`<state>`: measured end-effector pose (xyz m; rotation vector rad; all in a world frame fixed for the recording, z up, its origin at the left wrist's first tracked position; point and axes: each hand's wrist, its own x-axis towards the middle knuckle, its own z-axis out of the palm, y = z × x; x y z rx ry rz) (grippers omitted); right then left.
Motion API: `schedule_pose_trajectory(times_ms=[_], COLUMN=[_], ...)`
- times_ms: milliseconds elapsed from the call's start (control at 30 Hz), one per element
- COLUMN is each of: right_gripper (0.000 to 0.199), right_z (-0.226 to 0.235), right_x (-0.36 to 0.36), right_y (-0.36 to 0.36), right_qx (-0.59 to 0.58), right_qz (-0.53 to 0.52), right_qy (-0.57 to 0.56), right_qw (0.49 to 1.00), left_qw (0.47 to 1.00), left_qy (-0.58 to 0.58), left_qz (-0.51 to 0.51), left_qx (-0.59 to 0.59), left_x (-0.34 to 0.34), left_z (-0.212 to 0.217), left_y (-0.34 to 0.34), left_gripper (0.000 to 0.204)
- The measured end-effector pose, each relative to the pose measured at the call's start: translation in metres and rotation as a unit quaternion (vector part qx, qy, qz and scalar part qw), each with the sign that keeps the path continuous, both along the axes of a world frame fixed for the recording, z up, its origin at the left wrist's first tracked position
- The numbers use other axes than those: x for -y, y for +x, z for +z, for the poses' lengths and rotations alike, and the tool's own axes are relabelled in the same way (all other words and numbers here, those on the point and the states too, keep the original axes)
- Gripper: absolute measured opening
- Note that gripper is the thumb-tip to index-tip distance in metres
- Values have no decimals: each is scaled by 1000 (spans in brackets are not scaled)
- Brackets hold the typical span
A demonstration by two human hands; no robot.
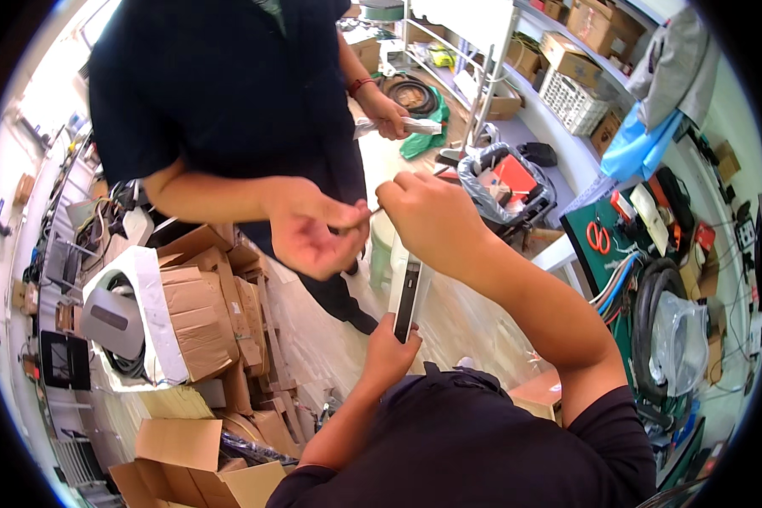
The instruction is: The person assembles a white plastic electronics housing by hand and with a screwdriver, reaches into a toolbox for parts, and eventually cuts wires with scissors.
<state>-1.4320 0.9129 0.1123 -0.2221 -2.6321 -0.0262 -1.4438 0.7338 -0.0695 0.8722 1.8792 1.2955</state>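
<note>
Cluttered workshop floor, cardboard boxes [199,313] at lower left. At centre, left hand [389,351] clamps a stiff, light white panel [406,296] by its lower end; right hand [427,216] pinches what is probably a thin rod [360,220].

Cardboard boxes [207,313] lie left; shelves [567,76] stand right, behind.

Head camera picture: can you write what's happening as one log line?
left hand: holds white panel upright | right hand: pinches thin stick | co-worker's hand: grips the stick's other end
</note>
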Motion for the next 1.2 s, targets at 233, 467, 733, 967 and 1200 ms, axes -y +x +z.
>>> schedule_pose_trajectory(times_ms=[233, 467, 733, 967, 1200], right_gripper=[10, 27, 28, 27, 27], right_z=[-12, -20, -15, -8, -10], right_x=[-10, -29, -12, -10, -3], right_y=[115, 266, 395, 513, 589], right_qx=[11, -215, -346, -353, -342], right_qz=[-38, -107, -108, -178, -205], right_qy=[-60, -637, -579, -537, -561], right_qw=[997, 732, 731, 745, 725], left_qw=[990, 980, 946, 924, 908], left_qy=[63, 18, 15, 53, 74], left_qz=[-110, -185, -278, -331, -365], left_qx=[-55, -75, -165, -182, -191], left_x=[-21, -67, -102, -114, -117], left_z=[-13, 4, 29, 35, 40], left_y=[20, 75, 195, 306, 386], left_gripper=[18, 16, 15, 16, 18])
